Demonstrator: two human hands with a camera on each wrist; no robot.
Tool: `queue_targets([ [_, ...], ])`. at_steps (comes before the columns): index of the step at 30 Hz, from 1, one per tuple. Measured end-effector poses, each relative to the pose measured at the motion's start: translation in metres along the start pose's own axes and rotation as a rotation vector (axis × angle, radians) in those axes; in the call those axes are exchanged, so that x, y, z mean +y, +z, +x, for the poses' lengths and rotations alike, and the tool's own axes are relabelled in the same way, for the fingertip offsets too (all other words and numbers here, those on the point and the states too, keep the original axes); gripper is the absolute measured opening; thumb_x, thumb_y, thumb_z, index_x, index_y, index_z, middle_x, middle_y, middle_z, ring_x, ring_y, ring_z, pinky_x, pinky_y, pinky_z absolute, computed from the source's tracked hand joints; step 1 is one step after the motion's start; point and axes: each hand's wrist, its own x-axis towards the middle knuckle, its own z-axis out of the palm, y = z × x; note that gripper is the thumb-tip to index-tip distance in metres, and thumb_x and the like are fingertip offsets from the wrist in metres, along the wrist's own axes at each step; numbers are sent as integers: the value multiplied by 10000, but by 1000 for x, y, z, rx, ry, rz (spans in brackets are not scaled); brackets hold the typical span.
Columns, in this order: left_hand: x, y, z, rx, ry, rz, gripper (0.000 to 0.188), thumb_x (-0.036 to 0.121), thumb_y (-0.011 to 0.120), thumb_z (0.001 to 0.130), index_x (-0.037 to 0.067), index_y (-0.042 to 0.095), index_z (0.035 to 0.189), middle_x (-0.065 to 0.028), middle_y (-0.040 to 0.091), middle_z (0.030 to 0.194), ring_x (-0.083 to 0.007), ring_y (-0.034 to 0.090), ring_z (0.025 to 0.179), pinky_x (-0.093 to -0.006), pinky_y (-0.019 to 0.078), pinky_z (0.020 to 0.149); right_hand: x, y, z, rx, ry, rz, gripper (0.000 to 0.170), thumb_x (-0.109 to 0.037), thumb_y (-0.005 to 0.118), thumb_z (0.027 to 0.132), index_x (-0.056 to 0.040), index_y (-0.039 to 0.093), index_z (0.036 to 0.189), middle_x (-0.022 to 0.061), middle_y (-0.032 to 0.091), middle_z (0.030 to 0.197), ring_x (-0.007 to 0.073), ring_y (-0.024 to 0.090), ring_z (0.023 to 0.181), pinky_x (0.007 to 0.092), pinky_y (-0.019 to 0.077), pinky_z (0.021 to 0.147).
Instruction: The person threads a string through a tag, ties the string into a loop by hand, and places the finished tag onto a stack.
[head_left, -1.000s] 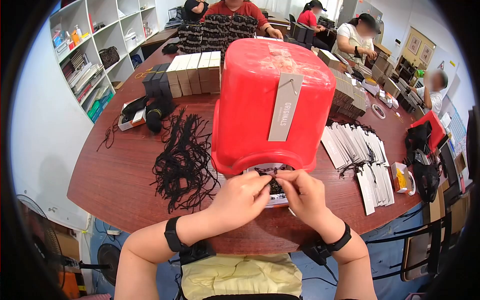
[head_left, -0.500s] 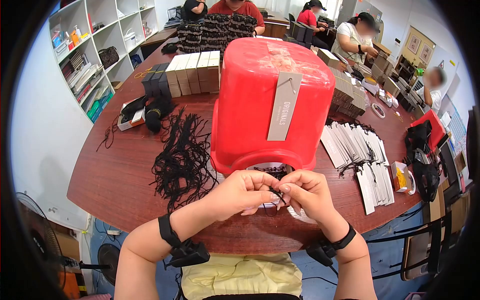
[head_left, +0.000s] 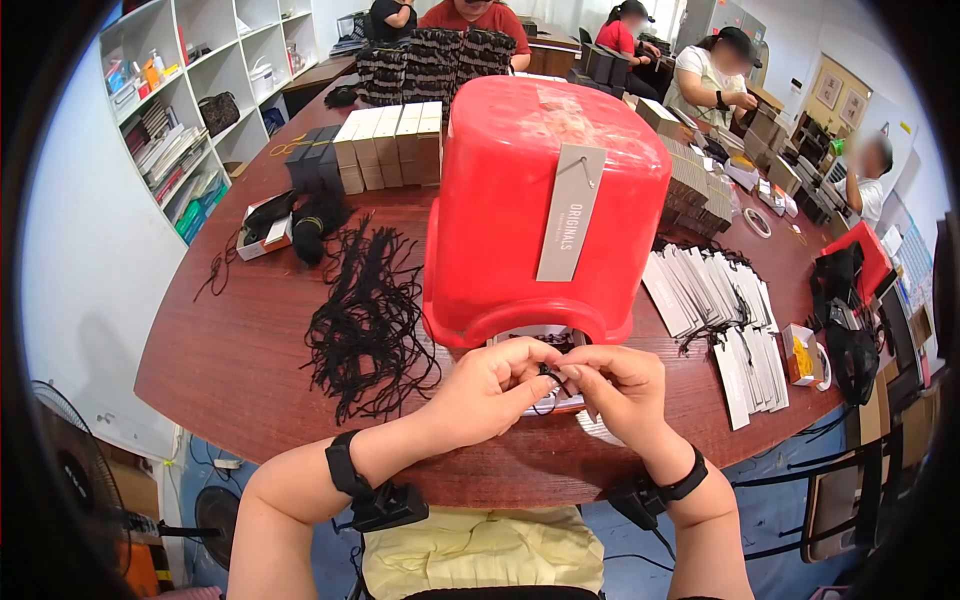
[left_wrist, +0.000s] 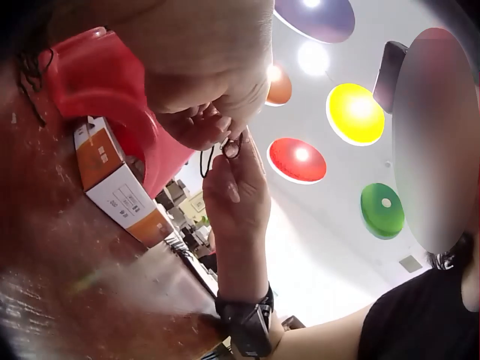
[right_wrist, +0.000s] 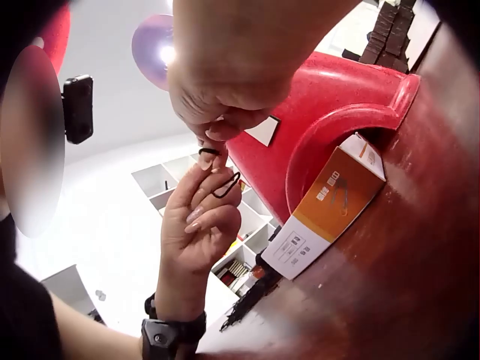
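Observation:
Both hands meet in front of an upturned red plastic tub (head_left: 500,180). A thin black cord (right_wrist: 227,186), bent into a small loop, runs between their fingertips. My left hand (head_left: 490,390) pinches the cord between thumb and curled fingers. From the other side my right hand (head_left: 628,392) pinches it too, fingertips close to the left ones. Just beyond the hands, an orange-and-white box (right_wrist: 322,206) sits at the tub's arched cutout, with small dark pieces inside. A grey tag (head_left: 570,215) printed ORIGINALS hangs on the tub's near face.
Loose black cords (head_left: 360,330) lie in a heap to the left. To the right are fanned grey tags (head_left: 710,295) with black strings and a small box (head_left: 803,355) with something yellow. Stacked cards (head_left: 390,150) stand behind. Other people sit around the table.
Both hands have drawn slightly back from the box opening, and a loop of black cord now shows between them. My left wrist tilted, then turned partly back.

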Motion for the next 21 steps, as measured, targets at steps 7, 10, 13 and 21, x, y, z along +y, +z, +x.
queue_targets([
  [7, -4, 4, -2, 79, 74, 194, 231, 9, 449, 810, 19, 448, 1041, 20, 496, 627, -14, 407, 431, -160, 310, 378, 3, 2, 1, 27, 106, 191, 90, -29, 547, 782, 13, 599, 842, 5, 580, 662, 30, 481, 564, 163, 381, 487],
  [10, 3, 4, -4, 54, 40, 51, 237, 22, 459, 814, 20, 433, 1050, 12, 499, 634, -19, 403, 425, -164, 321, 375, 4, 2, 0, 33, 92, 153, 92, -38, 550, 783, 8, 602, 845, -2, 580, 655, 23, 475, 559, 162, 375, 480],
  [13, 2, 3, -2, 4, -41, -133, 239, 37, 474, 816, 20, 418, 1049, -2, 509, 650, -26, 407, 427, -169, 333, 372, 1, 0, -1, 25, 129, 118, 91, -43, 557, 779, 1, 608, 841, -2, 586, 652, 19, 476, 553, 163, 377, 475],
  [21, -4, 7, -1, 0, -27, -129, 295, 88, 549, 788, 7, 411, 1035, 23, 406, 562, -36, 392, 396, -170, 285, 348, 6, 2, 3, 51, -214, -210, 87, -28, 588, 722, -21, 608, 806, 73, 579, 611, 110, 517, 450, 209, 386, 412],
])
